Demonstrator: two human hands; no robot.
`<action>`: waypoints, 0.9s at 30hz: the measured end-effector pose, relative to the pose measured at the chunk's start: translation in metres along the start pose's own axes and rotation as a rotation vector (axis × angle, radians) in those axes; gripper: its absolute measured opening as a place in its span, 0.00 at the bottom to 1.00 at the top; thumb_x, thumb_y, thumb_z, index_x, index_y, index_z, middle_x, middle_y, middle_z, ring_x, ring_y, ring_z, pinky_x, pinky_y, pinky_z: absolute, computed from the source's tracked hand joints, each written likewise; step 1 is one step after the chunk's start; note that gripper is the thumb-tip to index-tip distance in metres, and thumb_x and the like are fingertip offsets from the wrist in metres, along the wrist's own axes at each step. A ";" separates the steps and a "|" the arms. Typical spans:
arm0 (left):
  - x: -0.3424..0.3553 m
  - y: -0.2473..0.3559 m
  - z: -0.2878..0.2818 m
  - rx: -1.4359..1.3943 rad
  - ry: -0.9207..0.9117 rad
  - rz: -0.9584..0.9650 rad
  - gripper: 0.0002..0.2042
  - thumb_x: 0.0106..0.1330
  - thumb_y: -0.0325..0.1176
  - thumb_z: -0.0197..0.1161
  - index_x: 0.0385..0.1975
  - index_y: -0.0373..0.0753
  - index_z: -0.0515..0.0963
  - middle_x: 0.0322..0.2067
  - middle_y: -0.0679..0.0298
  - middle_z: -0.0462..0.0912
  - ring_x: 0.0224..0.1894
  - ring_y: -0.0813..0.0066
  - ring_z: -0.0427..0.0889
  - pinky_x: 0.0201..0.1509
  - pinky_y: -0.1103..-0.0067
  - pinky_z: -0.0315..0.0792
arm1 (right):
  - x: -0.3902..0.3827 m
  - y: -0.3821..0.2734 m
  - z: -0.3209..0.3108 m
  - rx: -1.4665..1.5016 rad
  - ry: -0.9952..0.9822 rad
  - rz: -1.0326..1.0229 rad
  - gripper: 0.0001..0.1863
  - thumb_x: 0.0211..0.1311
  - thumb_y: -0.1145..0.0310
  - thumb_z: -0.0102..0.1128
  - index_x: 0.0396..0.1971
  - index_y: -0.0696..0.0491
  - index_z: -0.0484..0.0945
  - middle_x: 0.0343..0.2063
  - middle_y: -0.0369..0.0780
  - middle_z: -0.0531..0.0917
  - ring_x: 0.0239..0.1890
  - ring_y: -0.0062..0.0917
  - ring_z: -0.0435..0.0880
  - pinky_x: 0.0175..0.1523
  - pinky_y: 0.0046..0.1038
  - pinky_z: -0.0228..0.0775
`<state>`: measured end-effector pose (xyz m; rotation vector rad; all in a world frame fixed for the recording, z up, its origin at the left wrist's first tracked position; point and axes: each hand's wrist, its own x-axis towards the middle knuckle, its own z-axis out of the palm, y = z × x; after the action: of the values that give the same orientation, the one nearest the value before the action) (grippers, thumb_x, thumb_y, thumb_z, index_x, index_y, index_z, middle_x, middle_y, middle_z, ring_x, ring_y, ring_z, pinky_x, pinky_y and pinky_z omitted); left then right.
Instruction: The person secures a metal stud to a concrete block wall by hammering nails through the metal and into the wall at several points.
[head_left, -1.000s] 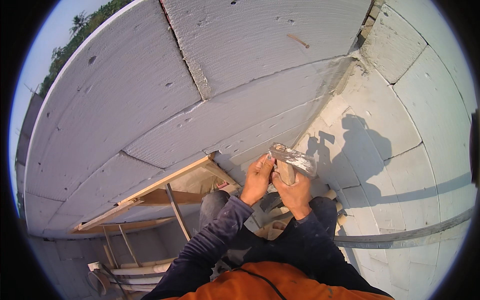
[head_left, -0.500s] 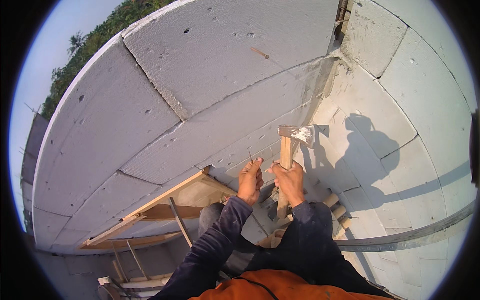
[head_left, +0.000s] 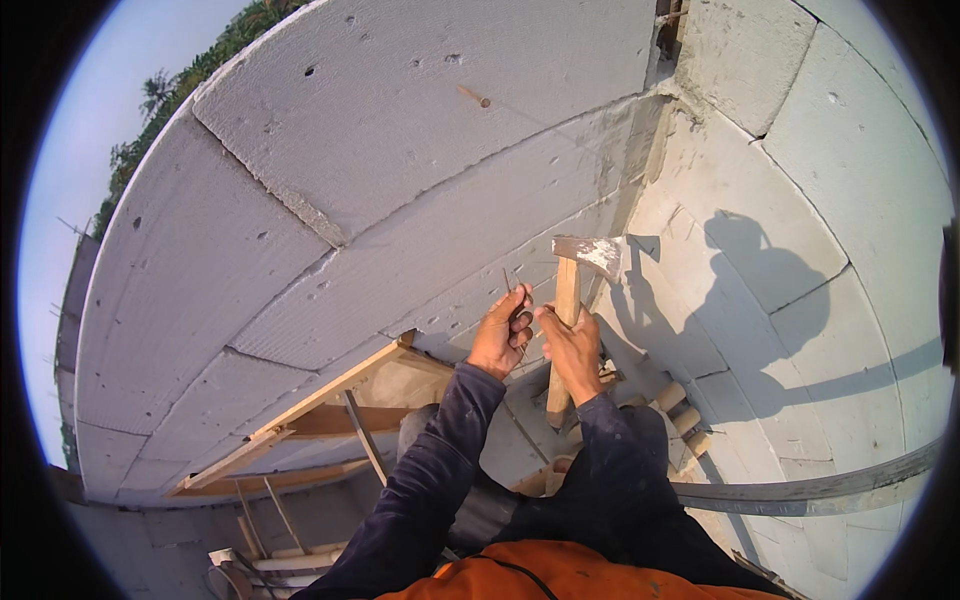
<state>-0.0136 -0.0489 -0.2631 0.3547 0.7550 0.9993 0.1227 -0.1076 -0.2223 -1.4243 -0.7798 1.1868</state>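
My right hand (head_left: 574,350) is closed around the wooden handle of a hatchet (head_left: 566,292), whose worn, white-smeared head points up and to the right. Close beside it, my left hand (head_left: 497,338) pinches thin dark nails (head_left: 507,281), their tips sticking up past the fingers. How many nails lie inside the palm is hidden. The fingertips of both hands are nearly touching. Ahead stands a wall of pale grey blocks (head_left: 420,215), with a single nail (head_left: 475,97) jutting from an upper block.
A wooden frame (head_left: 300,408) rests against the wall at lower left. On the right, a second block wall (head_left: 850,130) meets the first in a corner and carries my shadow. A long grey metal bar (head_left: 810,492) curves across at lower right. Round wooden pieces (head_left: 685,420) lie below.
My left hand has risen slightly. The thin nail that stood at my right fingertips no longer shows there. The hatchet has shifted a little left and up, and the view has turned slightly.
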 end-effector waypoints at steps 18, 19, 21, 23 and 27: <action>0.041 -0.010 -0.015 0.069 -0.047 0.024 0.11 0.77 0.44 0.66 0.46 0.44 0.79 0.23 0.78 0.66 0.20 0.89 0.56 0.19 0.85 0.50 | -0.029 -0.012 -0.044 -0.273 -0.038 -0.219 0.23 0.72 0.59 0.71 0.57 0.58 0.79 0.40 0.41 0.86 0.39 0.26 0.84 0.46 0.31 0.78; 0.040 -0.009 -0.012 0.078 -0.046 0.019 0.11 0.77 0.44 0.65 0.46 0.44 0.79 0.24 0.78 0.68 0.20 0.89 0.57 0.19 0.86 0.50 | -0.030 -0.020 -0.046 -0.210 -0.036 -0.237 0.24 0.71 0.59 0.72 0.57 0.59 0.79 0.40 0.41 0.87 0.39 0.26 0.84 0.46 0.31 0.78; 0.037 -0.011 -0.005 0.092 -0.048 0.007 0.10 0.78 0.42 0.65 0.46 0.44 0.79 0.25 0.78 0.70 0.20 0.89 0.57 0.19 0.86 0.50 | -0.033 -0.040 -0.049 -0.087 -0.030 -0.275 0.25 0.71 0.60 0.72 0.58 0.60 0.79 0.41 0.42 0.87 0.39 0.26 0.85 0.47 0.32 0.79; 0.036 -0.013 -0.013 0.115 -0.080 0.002 0.09 0.79 0.42 0.64 0.47 0.44 0.79 0.26 0.78 0.72 0.20 0.89 0.58 0.20 0.86 0.51 | -0.027 -0.050 -0.055 -0.102 -0.056 -0.255 0.26 0.71 0.61 0.72 0.60 0.61 0.78 0.46 0.43 0.88 0.42 0.26 0.86 0.49 0.32 0.79; 0.043 -0.031 -0.037 0.099 -0.059 -0.038 0.09 0.81 0.43 0.62 0.48 0.45 0.79 0.28 0.78 0.73 0.21 0.89 0.59 0.20 0.87 0.52 | -0.004 -0.053 -0.075 -0.281 -0.056 -0.334 0.24 0.71 0.64 0.71 0.60 0.61 0.78 0.49 0.45 0.89 0.44 0.27 0.87 0.51 0.30 0.80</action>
<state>-0.0066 -0.0302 -0.3249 0.4522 0.7571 0.9143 0.2001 -0.1235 -0.1755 -1.4195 -1.2091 0.8863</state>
